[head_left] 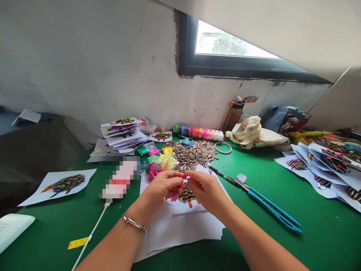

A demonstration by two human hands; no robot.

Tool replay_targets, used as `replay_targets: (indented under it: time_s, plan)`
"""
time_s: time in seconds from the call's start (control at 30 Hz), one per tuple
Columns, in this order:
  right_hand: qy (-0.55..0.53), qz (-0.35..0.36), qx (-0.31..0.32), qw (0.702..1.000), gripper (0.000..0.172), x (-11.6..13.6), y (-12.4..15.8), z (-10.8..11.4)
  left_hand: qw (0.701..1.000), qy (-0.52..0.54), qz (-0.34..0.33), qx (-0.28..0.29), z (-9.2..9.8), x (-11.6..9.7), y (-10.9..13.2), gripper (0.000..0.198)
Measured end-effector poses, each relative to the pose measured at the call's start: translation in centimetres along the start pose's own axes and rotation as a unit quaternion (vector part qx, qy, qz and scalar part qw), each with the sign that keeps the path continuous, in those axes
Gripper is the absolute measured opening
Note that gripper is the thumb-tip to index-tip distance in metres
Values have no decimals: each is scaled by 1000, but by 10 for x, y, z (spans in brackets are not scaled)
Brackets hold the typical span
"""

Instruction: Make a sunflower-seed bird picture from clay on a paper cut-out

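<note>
My left hand and my right hand meet at the fingertips above white paper sheets on the green table. Both have their fingers pinched together; whatever lies between them is too small to make out. Beneath them, partly covered by my fingers, a sunflower-seed picture shows dark striped seeds with orange and pink bits. Just behind my hands lie bags of yellow clay and pink clay. A heap of sunflower seeds spreads farther back.
Blue tweezers and a pen lie right of the papers. Stacked pictures stand at back left and right. A bottle, cloth bag, tape ring, white cable and single seed picture surround the work area.
</note>
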State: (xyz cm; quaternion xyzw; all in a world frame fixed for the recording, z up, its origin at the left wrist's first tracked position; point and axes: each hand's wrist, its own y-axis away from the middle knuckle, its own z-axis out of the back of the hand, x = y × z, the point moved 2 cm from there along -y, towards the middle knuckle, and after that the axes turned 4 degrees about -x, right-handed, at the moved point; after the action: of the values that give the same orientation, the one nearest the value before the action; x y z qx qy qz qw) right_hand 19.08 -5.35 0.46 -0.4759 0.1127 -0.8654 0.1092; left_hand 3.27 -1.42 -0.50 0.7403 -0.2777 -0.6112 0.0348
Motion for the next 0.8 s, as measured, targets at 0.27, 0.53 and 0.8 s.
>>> replay_targets:
  time_s: [0.27,0.53,0.8]
  plan:
    - [-71,-56,-13,996,17,-8,-3,-1,1000,-10,-11,24,1,-1,1,32]
    - [-140,-94,-13,986,17,-9,-4,-1,999,-22,-21,24,-1,-1,0,36]
    - [-143,-96,1,985,21,-13,-4,-2,1000,-13,-14,10,1,-4,1,37]
